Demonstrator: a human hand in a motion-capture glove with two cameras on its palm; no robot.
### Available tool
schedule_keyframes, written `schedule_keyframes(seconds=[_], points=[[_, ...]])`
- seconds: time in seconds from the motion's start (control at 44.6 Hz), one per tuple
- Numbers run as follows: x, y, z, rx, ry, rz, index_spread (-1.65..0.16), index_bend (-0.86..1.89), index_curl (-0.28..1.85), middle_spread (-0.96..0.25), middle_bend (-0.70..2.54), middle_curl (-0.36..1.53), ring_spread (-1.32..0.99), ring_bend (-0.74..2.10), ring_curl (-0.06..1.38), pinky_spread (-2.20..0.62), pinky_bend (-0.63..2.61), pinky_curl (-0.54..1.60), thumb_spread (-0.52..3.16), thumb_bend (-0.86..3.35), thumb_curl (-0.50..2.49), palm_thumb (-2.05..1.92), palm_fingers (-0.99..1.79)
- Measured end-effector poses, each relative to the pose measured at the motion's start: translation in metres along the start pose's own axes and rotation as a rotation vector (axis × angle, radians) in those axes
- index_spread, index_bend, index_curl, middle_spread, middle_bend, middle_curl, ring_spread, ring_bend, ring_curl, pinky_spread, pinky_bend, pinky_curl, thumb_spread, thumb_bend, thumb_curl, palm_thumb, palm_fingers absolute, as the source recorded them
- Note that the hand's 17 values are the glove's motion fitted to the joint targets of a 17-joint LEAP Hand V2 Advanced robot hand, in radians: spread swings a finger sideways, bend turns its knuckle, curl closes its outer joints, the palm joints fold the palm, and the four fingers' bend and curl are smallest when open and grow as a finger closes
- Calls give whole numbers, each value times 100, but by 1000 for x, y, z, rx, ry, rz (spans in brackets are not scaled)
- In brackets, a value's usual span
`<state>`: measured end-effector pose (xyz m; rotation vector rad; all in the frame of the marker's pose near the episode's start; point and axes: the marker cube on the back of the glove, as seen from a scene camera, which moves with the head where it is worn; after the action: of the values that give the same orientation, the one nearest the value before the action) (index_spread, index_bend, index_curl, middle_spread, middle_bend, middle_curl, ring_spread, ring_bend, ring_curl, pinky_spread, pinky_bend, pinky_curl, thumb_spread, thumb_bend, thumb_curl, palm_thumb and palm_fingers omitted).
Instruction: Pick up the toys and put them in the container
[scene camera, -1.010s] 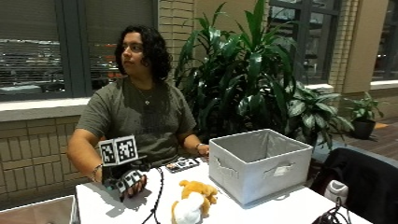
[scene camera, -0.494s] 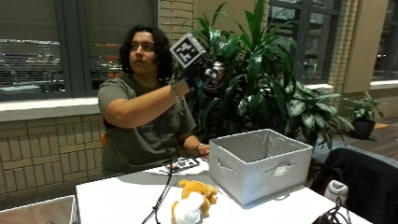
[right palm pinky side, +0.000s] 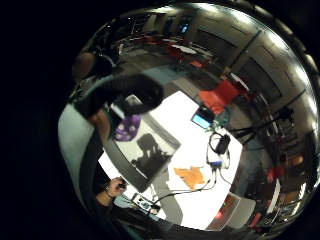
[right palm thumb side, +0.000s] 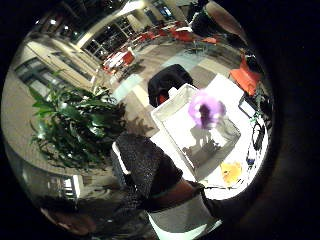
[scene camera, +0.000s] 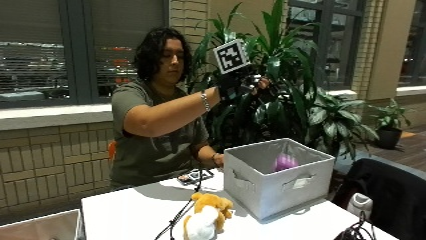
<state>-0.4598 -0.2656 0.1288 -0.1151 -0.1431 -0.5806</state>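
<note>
The bin (scene camera: 278, 181) is pale grey and the ball (scene camera: 285, 162) in it purple. The plush (scene camera: 208, 216) is orange and white, the bench (scene camera: 126, 216) white.

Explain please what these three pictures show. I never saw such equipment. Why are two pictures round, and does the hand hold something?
There is no machine here: a person sits at a white table and works with a gloved right hand. The normal picture comes from a camera beside the table. The two round ones come from small wide-angle cameras on that hand's palm, looking down.

The hand is raised above a grey bin. A purple toy is inside the bin's opening, below the hand; it looks released, not held. I cannot see clearly how the fingers are set. On the table beside the bin lies an orange and white plush toy. The bare hand rests near a small device behind the bin.
</note>
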Motion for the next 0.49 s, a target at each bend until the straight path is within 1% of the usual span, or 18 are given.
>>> schedule_keyframes(seconds=[0.067, 0.179, 0.269, 0.381, 0.449, 0.471, 0.494], points=[[26, 21, 9, -56, 61, 14, -42, 29, 56, -24, 49, 56, -29, 100, 43, -26, 135, 49, 116, -13, 40, -18, 19], [86, 67, 43, -183, 128, 92, -42, 28, 54, -22, 49, 55, -29, 100, 41, -23, 124, 45, 109, -12, 34, -17, 26], [120, 109, 81, -264, 66, 155, -42, 30, 55, -21, 50, 55, -29, 98, 41, -20, 115, 42, 109, -11, 31, -15, 26], [185, 148, 144, -355, 130, 290, -42, 35, 56, -21, 52, 55, -29, 96, 40, -14, 103, 38, 108, -10, 28, -14, 24], [205, 172, 184, -438, 138, 371, -42, 41, 58, -21, 54, 55, -28, 87, 38, -10, 96, 36, 107, -9, 27, -13, 17], [211, 178, 195, -468, 127, 398, -43, 45, 59, -20, 50, 54, -26, 73, 34, -7, 97, 36, 105, -9, 27, -11, 1], [218, 182, 205, -497, 110, 426, -43, 48, 61, -20, 50, 55, -25, 68, 35, -6, 98, 38, 105, -9, 27, -12, -1]])
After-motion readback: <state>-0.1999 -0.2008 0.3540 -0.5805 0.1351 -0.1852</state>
